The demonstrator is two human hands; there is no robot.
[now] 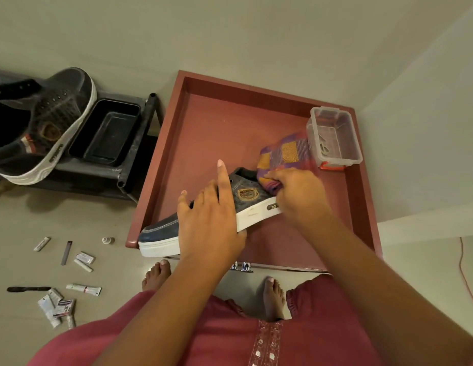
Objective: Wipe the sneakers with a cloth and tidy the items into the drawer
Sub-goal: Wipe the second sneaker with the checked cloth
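Left hand (211,220) gripping sneaker (203,220) – right hand (296,191) pinching cloth (283,157) (over drawer (230,112))

Far to the left of the left hand (209,220), and beyond it, a black rack (140,159) of tubular posts stands on the pale floor (111,220). A shallow black tray (106,133) lies flat on the rack's top shelf. Beyond both hands rises a plain pale wall (230,30). Below the left hand, nearer the person, a bare left foot (155,278) rests on the floor; a bare right foot (273,297) stands below the right hand (298,196). A pink garment (217,334) with an embroidered strip (264,344) fills the near edge under both forearms. Well to the right of the right hand, a thin red cable (463,276) trails along the floor.
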